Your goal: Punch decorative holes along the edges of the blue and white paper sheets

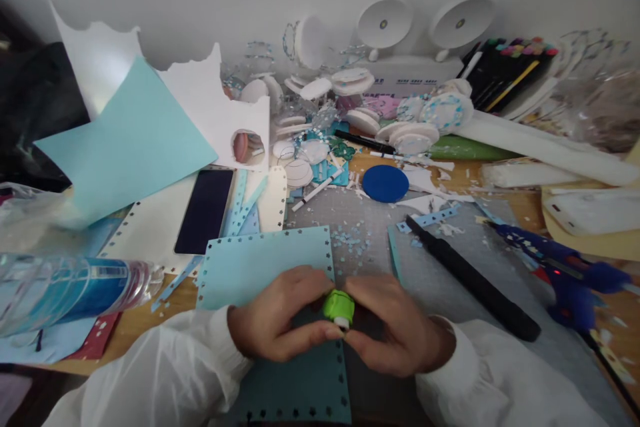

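Observation:
A small bright green paper punch (339,307) with a white lower part sits at the right edge of a light blue paper sheet (265,253). My left hand (287,313) grips it from the left, its thumb low and its fingers curled behind. From the other side my right hand (390,323) closes on the same punch, thumb tip near the white part. Flower-shaped holes run along several edges of the sheet, which lies partly under my left hand and forearm. Whether the paper is inside the punch's slot is hidden. Tiny blue paper bits (350,243) are scattered just beyond my hands.
On the grey cutting mat (345,207) are a black knife-like tool (475,280) and a blue disc (385,183). A blue glue gun (560,267) lies right. Left are a phone (205,212), a water bottle (75,290) and teal paper (135,140). White discs (353,80) crowd the back.

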`<state>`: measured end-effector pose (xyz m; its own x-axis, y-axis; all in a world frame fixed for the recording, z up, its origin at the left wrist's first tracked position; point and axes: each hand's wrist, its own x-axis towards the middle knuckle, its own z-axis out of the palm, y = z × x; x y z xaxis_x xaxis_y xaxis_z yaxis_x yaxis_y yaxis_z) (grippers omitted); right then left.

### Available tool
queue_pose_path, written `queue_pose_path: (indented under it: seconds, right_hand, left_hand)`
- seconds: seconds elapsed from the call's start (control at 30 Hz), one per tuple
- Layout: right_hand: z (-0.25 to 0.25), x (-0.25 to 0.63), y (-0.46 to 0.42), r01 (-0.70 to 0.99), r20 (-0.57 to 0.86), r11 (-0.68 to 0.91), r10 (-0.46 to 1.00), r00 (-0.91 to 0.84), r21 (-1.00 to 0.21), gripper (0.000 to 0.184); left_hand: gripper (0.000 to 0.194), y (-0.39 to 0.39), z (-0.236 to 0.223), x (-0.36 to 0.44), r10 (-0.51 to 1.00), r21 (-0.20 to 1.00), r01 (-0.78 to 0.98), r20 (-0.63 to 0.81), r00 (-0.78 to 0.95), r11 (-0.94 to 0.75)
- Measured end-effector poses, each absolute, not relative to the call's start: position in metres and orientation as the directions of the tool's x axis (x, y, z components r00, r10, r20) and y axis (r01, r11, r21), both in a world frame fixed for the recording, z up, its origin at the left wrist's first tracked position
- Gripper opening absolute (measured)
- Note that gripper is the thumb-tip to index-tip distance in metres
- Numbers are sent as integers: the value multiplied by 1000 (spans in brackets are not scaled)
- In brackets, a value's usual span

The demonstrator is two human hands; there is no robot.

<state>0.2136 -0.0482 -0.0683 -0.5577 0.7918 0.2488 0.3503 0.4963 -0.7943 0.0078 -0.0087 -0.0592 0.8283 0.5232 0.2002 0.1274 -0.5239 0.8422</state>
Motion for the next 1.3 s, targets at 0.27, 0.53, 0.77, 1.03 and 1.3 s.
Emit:
queue_pose_path:
  seconds: [0.27,0.53,0.77,1.03,1.3]
  right_hand:
    - [-69,208,-54,300,261,468,805,-533,-831,30]
    - [-75,194,-69,337,432,552,823,-370,-763,26]
    - [-77,198,-63,278,446,580,790,-420,-766,24]
    - [-74,207,-56,268,465,610,764,-447,-745,29]
    - [-74,203,-57,324,339,520,811,-477,-790,40]
  left_hand:
    - [25,-12,-65,12,472,769,-43,433,768,-638]
    - [21,-20,-64,18,489,771,-126,511,707,-624]
    - [25,-18,-64,17,513,831,-120,442,736,-544]
    - [17,-13,-60,13,481,821,-63,392,784,-567]
    - [40,-8,-62,16,419,685,-25,475,774,-728]
